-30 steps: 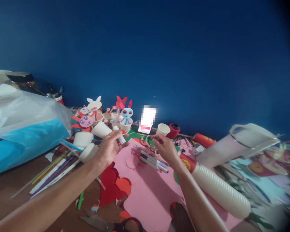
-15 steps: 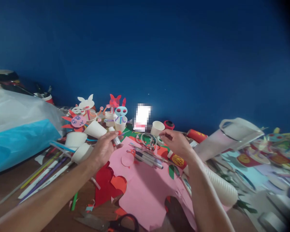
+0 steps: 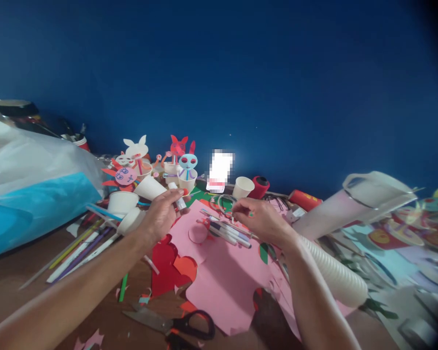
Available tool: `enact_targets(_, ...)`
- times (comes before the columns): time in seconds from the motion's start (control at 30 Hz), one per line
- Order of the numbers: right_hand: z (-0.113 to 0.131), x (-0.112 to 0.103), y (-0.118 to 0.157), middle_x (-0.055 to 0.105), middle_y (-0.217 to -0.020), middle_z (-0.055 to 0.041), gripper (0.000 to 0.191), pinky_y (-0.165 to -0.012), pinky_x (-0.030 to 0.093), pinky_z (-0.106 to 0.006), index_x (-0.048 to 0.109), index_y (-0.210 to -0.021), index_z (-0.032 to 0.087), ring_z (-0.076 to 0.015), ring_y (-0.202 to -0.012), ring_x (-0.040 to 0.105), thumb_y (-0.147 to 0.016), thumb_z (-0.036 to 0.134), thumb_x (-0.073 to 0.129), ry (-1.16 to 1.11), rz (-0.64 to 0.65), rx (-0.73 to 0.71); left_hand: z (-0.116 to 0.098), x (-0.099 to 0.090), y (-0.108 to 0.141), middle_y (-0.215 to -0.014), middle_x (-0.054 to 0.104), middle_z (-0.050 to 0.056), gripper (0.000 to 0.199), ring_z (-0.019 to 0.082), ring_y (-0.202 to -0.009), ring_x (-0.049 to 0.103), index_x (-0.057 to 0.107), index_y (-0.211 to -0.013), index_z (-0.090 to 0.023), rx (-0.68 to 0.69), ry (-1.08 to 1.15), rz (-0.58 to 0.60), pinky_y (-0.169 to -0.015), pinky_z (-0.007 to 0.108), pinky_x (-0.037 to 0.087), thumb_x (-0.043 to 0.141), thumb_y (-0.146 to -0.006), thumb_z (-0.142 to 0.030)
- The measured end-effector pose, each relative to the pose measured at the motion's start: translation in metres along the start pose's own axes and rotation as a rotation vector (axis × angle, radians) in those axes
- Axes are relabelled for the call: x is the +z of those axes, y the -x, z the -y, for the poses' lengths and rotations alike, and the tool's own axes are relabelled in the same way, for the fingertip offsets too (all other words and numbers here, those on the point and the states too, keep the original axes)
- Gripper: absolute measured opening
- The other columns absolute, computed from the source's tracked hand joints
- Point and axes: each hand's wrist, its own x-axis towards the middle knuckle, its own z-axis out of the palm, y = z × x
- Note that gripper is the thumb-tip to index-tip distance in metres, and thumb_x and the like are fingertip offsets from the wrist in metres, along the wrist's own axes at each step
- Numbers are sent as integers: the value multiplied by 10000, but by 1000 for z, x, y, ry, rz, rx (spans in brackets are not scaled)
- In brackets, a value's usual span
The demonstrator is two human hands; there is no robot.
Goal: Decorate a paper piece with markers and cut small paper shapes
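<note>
My left hand (image 3: 160,217) is shut around a white glue stick (image 3: 178,198) with a red end, held up over the edge of a pink paper sheet (image 3: 226,287). My right hand (image 3: 259,219) hangs above the sheet with its fingertips pinched close to a thin curled loop (image 3: 226,203). Whether those fingers hold anything is too small to tell. Just below them lie several felt pens (image 3: 228,232) on the pink paper. A red paper cutout (image 3: 164,265) lies under my left wrist, and black-handled scissors (image 3: 193,324) rest near the bottom edge.
Paper-cup animal figures (image 3: 188,170) stand along the blue wall behind white paper cups (image 3: 122,203). A bright pixelated phone (image 3: 219,170) leans there. A plastic bag (image 3: 32,184) fills the left, and a ribbed stack of white cups (image 3: 336,272) lies right.
My right hand's fingertips have moved down and to the left, closer to the curled loop. My left hand still holds the glue stick. The whole view has shifted slightly.
</note>
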Motion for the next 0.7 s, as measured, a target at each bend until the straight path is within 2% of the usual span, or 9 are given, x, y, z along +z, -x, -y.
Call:
enact_targets(0.27, -8, 11, -7, 655, -786, 2, 159, -576, 347, -230, 629, -781, 234, -146, -671, 557, -746, 166, 489, 20, 5, -9, -27, 0, -2, -766, 619, 20, 94, 153, -712, 579, 591, -736, -161, 131, 22, 16, -565, 269, 488, 622, -650, -185)
enact_targets(0.47, -10, 38, -15, 642, -769, 0, 196, -569, 328, -217, 643, -736, 227, -128, -654, 544, -756, 140, 469, 33, -51, -20, -29, 2, -3, -764, 605, 25, 103, 140, -697, 568, 567, -740, -154, 125, 18, -14, -546, 246, 473, 611, -649, -175)
enact_targets(0.7, -14, 36, -14, 632, -715, 8, 173, -568, 335, -217, 637, -759, 222, -127, -627, 536, -769, 175, 471, 8, -96, -15, -44, -3, -4, -756, 621, 26, 80, 159, -700, 582, 551, -723, -169, 112, 83, -27, -553, 273, 479, 573, -646, -165)
